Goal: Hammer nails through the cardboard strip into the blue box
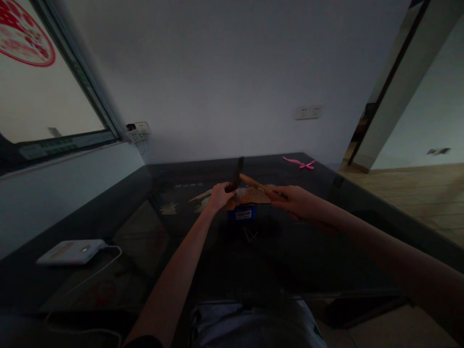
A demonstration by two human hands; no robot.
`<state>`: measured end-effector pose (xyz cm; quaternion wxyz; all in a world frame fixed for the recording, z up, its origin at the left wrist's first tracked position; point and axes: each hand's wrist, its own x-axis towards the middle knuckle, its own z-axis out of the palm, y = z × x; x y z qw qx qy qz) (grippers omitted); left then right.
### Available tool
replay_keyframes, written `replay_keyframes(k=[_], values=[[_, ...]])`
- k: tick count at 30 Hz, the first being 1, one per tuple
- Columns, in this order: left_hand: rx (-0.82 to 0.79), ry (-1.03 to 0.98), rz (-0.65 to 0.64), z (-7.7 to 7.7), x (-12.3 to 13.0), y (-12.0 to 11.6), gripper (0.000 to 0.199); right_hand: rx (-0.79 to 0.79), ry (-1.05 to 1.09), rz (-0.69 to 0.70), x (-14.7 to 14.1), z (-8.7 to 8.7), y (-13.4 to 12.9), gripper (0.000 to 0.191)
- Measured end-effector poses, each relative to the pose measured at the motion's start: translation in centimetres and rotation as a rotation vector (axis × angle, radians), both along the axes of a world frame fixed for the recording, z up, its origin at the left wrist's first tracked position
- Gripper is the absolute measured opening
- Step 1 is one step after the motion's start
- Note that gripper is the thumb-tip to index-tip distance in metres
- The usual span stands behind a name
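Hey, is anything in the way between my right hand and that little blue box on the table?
Yes, partly: the brown speckled sheet sits over the blue box, hiding its top from your right hand. Nothing visible blocks the box's front.

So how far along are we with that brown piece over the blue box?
Nothing plainly shows as finished. In hand: the right hand grips a wooden handle slanting over the brown piece, its far end by a dark upright part; the left hand is at the piece's left end, above the blue box. Probably left: finishing at the piece and letting go; how much remains, I can't tell.
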<state>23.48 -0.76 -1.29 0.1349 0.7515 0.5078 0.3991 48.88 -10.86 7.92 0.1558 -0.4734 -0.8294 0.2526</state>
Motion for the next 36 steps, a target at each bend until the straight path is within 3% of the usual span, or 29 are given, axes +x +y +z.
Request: replay_keyframes(k=[7,13,18,23,32,36], values=[[0.046,-0.002,-0.015,0.1,0.1,-0.2,0.011,-0.029,0.236,-0.080,1.1,-0.5,-0.8,0.028],[0.045,-0.033,-0.034,0.3,0.4,-0.4,0.008,-0.125,0.609,-0.188,1.3,-5.1,-1.7,0.041],[0.043,-0.069,-0.081,0.0,0.1,-0.1,0.012,-0.179,0.747,-0.237,1.6,-8.3,-1.2,0.038],[0.025,-0.131,-0.066,-0.1,-0.4,-0.4,0.026,-0.171,0.811,-0.273,2.3,-8.5,-1.2,0.039],[0.042,-0.047,0.094,0.1,0.0,-1.4,0.009,-0.193,0.767,-0.222,2.1,-9.1,-1.0,0.033],[0.036,-0.067,0.096,0.2,0.3,-1.5,0.006,-0.169,0.693,-0.227,1.5,-8.3,-1.1,0.036]])
